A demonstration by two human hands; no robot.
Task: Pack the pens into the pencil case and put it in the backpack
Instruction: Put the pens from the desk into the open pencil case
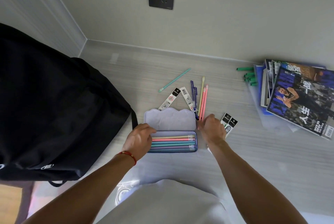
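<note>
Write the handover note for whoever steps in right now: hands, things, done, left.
Left hand rests on the open pencil case, fingers on the packed pens.
Right hand grips the pink pens beside the lid.
Done: several pens lie in the tray.
Left: the pink pens, yellow pen, teal pen and blue pens; shut the case; put it in the backpack.
</note>
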